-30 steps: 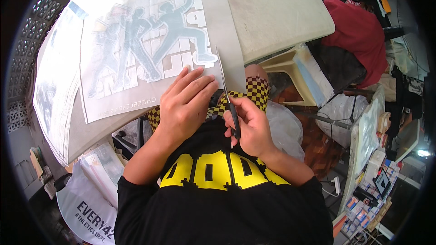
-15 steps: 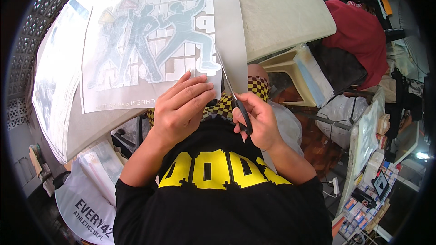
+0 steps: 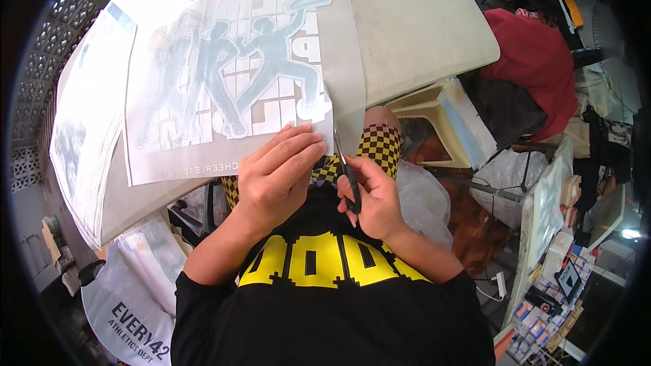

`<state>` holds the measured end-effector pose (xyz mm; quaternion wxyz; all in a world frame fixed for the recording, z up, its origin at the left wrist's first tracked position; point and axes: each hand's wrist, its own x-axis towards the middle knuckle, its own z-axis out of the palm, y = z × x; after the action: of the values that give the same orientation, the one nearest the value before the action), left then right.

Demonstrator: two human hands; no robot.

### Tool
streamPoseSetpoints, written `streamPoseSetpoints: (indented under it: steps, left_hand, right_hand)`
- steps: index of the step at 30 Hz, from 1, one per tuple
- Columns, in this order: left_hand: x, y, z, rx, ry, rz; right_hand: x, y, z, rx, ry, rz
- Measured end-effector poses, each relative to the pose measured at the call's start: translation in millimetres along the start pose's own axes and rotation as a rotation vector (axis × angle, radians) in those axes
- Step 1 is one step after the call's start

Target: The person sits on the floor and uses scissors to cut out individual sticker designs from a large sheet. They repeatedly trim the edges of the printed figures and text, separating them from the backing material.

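A translucent printed sheet (image 3: 234, 74) lies partly on the table, its near right part reaching past the edge over my lap. Reversed lettering and several figures, one raising a megaphone, show on it. My left hand (image 3: 274, 169) grips the sheet's near edge, fingers on top and thumb hidden beneath. In my right hand (image 3: 374, 196) are black-handled scissors (image 3: 349, 183), blades pointing away from me. The blades run along the right side of the print, with a strip of the sheet to their right. How far apart the blades are, I cannot tell.
The pale table (image 3: 413, 20) extends ahead. A stack of white sheets (image 3: 91, 95) lies at its left. Below left hangs a white printed bag (image 3: 129, 305). To the right stand a cream plastic chair (image 3: 434, 118) and a person in a red top (image 3: 532, 61).
The sheet has shifted slightly toward me. My right hand and the scissors have come nearer and a little left. My left hand keeps its grip, slightly nearer too.
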<state>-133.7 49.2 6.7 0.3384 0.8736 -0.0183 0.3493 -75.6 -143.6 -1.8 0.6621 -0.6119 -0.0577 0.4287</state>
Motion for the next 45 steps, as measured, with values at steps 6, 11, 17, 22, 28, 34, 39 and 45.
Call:
streamPoseSetpoints:
  steps: [6,11,17,22,28,34,39,45]
  left_hand:
    - [5,13,-1,0.000,-0.019,-0.032]
    - [4,16,0,-0.001,-0.025,-0.025]
    - [6,18,-1,-0.011,-0.018,-0.025]
    - [4,22,0,-0.027,-0.008,0.004]
    - [8,25,2,-0.017,0.013,0.016]
    - [10,35,-4,-0.026,-0.026,-0.016]
    - [11,39,-8,0.007,-0.046,0.040]
    - [16,48,-18,-0.012,-0.097,0.042]
  right_hand:
    - [5,-5,12,-0.064,0.026,-0.140]
    - [8,-14,15,-0.108,0.060,-0.103]
    - [8,-14,15,-0.155,0.092,-0.108]
    - [27,-22,17,-0.130,0.094,-0.155]
    - [31,-21,15,-0.093,0.105,-0.119]
    - [41,-31,16,-0.083,0.109,-0.123]
    - [55,-18,8,-0.105,0.122,-0.249]
    - [60,-31,10,-0.103,0.139,-0.272]
